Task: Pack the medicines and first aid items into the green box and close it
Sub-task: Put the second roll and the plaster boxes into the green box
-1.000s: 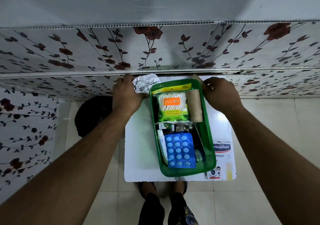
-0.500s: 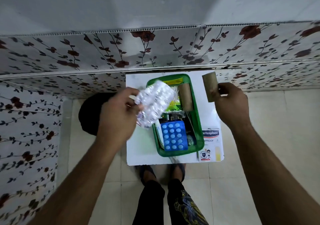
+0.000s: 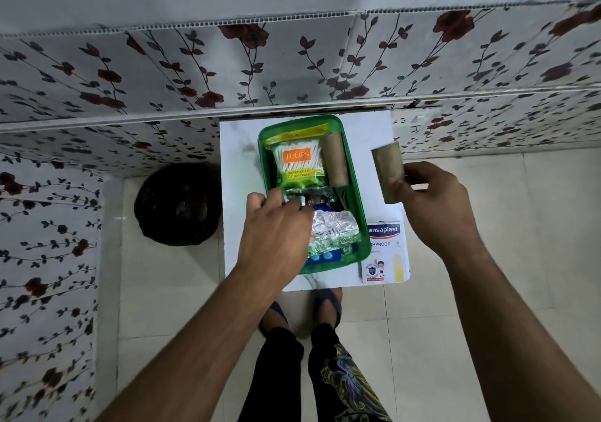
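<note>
The green box [image 3: 354, 190] stands open on a small white table [image 3: 240, 174]. Inside lie a Tulips cotton swab pack [image 3: 297, 163], a brown bandage roll [image 3: 335, 159] along its right wall, and a blue pill pack [image 3: 320, 257], mostly covered. My left hand [image 3: 276, 236] is over the box's near half, shut on a silver tablet strip [image 3: 335, 231] that lies across the blue pack. My right hand [image 3: 432, 203] is right of the box, holding a second brown bandage roll [image 3: 387, 171] upright above the table. A Hansaplast plaster box [image 3: 385, 252] lies on the table's near right corner.
A floral-patterned wall ledge [image 3: 292, 63] runs just behind the table. A black round bin [image 3: 179, 205] stands on the tiled floor left of the table. My feet in sandals [image 3: 302, 311] are at the table's near edge. No lid is in view.
My left hand carried the silver tablet strip from the table's far left corner down into the box. My right hand lifted the second bandage roll and drew it rightward.
</note>
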The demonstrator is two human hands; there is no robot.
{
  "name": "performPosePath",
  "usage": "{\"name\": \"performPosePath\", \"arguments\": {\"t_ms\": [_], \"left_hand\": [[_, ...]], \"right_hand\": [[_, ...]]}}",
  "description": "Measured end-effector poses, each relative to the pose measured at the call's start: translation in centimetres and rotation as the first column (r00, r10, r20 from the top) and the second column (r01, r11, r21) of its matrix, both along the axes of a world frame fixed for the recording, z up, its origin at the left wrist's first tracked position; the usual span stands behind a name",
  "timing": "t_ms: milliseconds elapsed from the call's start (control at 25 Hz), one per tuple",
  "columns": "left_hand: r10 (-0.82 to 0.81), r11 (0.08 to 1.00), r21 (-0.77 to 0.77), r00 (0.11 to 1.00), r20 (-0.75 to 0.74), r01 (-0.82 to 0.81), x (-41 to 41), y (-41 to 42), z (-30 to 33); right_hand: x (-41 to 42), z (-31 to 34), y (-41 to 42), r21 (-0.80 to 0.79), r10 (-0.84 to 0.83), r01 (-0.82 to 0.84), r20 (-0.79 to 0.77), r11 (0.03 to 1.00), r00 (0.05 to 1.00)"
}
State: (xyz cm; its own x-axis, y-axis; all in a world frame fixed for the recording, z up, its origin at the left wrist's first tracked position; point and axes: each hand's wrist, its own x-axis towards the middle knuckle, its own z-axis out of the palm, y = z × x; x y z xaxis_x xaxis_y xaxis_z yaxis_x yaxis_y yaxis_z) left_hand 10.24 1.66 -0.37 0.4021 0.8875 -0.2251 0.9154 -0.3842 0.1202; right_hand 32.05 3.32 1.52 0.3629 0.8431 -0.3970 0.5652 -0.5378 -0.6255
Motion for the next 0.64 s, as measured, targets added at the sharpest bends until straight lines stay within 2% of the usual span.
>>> {"name": "performPosePath", "arguments": {"t_ms": [80, 280, 480, 600, 640], "left_hand": [[-0.002, 1.0, 0.017, 1.0, -0.025, 0.003, 0.0, 0.1, -0.1], [0.0, 0.999, -0.047, 1.0, -0.019, -0.001, 0.0, 0.7, 0.0], [-0.049, 0.999, 0.003, 0.998, -0.033, 0.049, 0.4, 0.2, -1.1], [-0.049, 0.997, 0.057, 0.999, 0.021, 0.048, -0.4, 0.1, -0.5], [-0.003, 0.996, 0.091, 0.998, 0.062, -0.002, -1.0, 0.3, -0.1]], "right_hand": [[-0.2, 0.0, -0.4, -0.004, 0.013, -0.013, -0.013, 1.0, 1.0], [-0.4, -0.1, -1.0, -0.008, 0.029, -0.03, -0.022, 1.0, 0.999], [-1.8, 0.5, -1.3, 0.013, 0.086, -0.086, 0.008, 0.996, 0.996], [-3.0, 1.1, -1.3, 0.032, 0.152, -0.153, 0.019, 0.988, 0.988], [-3.5, 1.3, -1.4, 0.045, 0.185, -0.186, 0.024, 0.982, 0.982]]}}
